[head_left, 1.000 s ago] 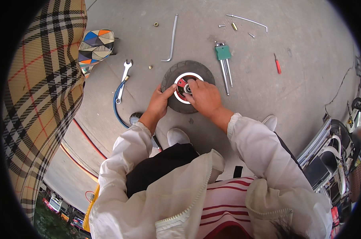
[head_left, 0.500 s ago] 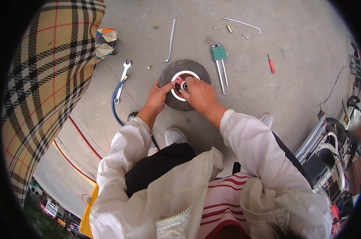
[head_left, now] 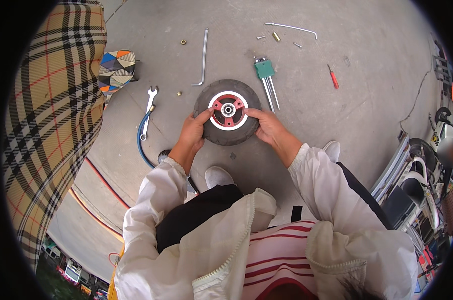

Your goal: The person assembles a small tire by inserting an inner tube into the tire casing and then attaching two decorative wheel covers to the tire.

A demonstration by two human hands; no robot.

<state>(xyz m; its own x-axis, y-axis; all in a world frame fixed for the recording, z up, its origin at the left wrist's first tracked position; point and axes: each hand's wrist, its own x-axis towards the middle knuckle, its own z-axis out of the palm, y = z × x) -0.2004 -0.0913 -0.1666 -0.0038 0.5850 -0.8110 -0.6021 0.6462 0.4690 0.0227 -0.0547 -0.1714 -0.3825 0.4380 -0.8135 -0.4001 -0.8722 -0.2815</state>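
Between my hands is a small wheel (head_left: 211,134) with a black tyre, a white rim and a red three-spoked hub around a central bearing. My left hand (head_left: 191,131) grips its left side, thumb over the tyre onto the rim. On the opposite side my right hand (head_left: 269,126) holds it the same way, with the thumb reaching the rim. The fingers of both hands are partly hidden under the tyre. Just beyond the wheel lie a long hex key (head_left: 204,57) and a green holder of hex keys (head_left: 265,70).
An open-end wrench (head_left: 150,106) and a blue hose (head_left: 139,140) lie at the left. Farther off are a brass nut (head_left: 183,42), a brass sleeve (head_left: 276,36), small bolts and a bent rod (head_left: 294,27). A red screwdriver (head_left: 334,79) lies right. Plaid cloth (head_left: 61,100) hangs left.
My right hand has moved off the hub centre to the tyre's right side, uncovering the bearing and spokes. My left hand has stayed at the left side. The view has shifted slightly.
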